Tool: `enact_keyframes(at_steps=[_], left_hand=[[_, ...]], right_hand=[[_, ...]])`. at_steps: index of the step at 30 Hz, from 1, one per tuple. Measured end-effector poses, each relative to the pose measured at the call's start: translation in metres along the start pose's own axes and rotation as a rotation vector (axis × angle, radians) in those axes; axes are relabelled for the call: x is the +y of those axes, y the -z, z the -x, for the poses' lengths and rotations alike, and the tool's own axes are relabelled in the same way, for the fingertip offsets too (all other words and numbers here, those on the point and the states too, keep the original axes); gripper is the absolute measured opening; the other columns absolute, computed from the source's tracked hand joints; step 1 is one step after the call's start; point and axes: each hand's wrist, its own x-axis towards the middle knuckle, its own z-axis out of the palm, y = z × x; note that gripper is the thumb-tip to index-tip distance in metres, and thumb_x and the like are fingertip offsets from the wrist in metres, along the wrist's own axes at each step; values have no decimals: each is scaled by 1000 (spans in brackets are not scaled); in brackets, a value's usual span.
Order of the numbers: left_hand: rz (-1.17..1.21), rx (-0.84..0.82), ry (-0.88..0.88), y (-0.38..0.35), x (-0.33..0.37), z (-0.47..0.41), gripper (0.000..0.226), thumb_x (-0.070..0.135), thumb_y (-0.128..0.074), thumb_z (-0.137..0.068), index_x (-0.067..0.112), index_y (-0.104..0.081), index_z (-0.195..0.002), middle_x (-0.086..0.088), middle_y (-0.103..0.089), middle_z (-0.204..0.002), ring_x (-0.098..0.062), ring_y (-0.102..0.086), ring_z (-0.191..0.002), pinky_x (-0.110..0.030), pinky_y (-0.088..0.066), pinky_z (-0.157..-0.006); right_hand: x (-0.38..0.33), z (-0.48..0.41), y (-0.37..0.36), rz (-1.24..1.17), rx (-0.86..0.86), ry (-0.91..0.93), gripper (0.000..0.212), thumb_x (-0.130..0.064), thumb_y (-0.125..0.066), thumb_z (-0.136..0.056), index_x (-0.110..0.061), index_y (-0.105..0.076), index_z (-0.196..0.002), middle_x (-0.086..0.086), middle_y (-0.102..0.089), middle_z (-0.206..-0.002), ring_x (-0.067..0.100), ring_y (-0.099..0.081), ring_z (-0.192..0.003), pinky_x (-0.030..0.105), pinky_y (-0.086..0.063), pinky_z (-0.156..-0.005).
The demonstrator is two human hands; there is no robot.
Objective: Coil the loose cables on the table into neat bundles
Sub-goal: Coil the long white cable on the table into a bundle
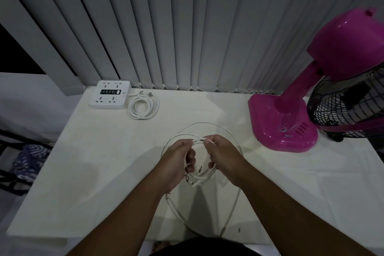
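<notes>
- Head view, nearest first: both forearms reach forward over the table (83, 172) and converge on a spot to the near left of the pink fan (284, 122).
- A slack loop of the white cable (199, 141) droops below the wrists toward the near table edge, on the side away from the fan. I cannot tell whether it rests on the table.
- The left hand (178, 158) is back-up, with its fingers curled closed around several strands where the loops gather.
- The right hand (223, 154), the one nearer the fan, sits just beside the left. Its thumb and forefinger pinch the cable at the top of the loops, and its other fingers hook under the lower strands.
- The widest loop rings both hands and arcs away from the person, staying left of the fan's base.
- To my eye, the step is gathering turns into one bundle.
  - The left hand should clamp the stack.
  - The right hand should feed each turn at matching size.
  - A slight twist in each turn would let it lie flat.
  - The drooping slack should come in last.
  - The risk is a turn slipping out and crossing the others.
- Farther back, well left of the fan, a coiled cable (143, 107) lies flat just beside a power strip (110, 94).
</notes>
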Motion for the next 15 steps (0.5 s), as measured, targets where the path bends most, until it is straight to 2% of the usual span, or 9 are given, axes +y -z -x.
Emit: enact_keyframes(at_steps=[2,4,7,9,12,15], left_hand=[[8,-58,14,5,1,2,20,22,-49,-103,8,-60,-112,-10,-63,-77,-22,-64,-70,-31,-44,-57],[-68,-70,49,10,-2,6,29,30,-48,-103,9,-65,-115,-13,-71,-89,-26,-69,-83,-35,-46,-67],[-130,-49,64,10,-12,11,46,43,-37,-106,11,-69,-111,-8,-75,-91,-18,-67,-77,-32,-40,-63],[19,-43,47,6,-18,13,54,46,-30,-106,7,-68,-109,-11,-75,-89,-20,-63,-77,-32,-39,-66],[300,-68,34,3,-27,15,58,44,-31,-103,-1,-63,-120,-24,-74,-104,-32,-71,-94,-39,-50,-83],[496,-134,10,5,-33,17,63,34,-37,-84,-4,-58,-129,-28,-69,-118,-35,-71,-105,-43,-47,-91]], right_hand=[[0,-1,2,42,4,-11,23,-29,-49,-102,-18,-70,-101,-3,-55,-73,12,-51,-52,32,-48,-57],[0,-2,4,5,10,-41,26,-27,-48,-103,-16,-71,-96,2,-52,-76,15,-48,-55,32,-45,-56],[-4,-2,5,-110,63,-77,27,-22,-45,-105,-13,-69,-94,2,-47,-72,13,-42,-54,28,-40,-49],[-7,-1,2,-239,81,-126,25,-19,-44,-105,-11,-66,-95,1,-42,-66,11,-36,-49,26,-37,-45],[-12,1,-4,-468,126,-244,23,-16,-42,-106,-10,-62,-95,1,-36,-62,11,-31,-46,26,-33,-49],[-14,-2,-9,-687,214,-349,23,-16,-42,-106,-11,-59,-91,2,-34,-65,13,-29,-52,27,-32,-55]])
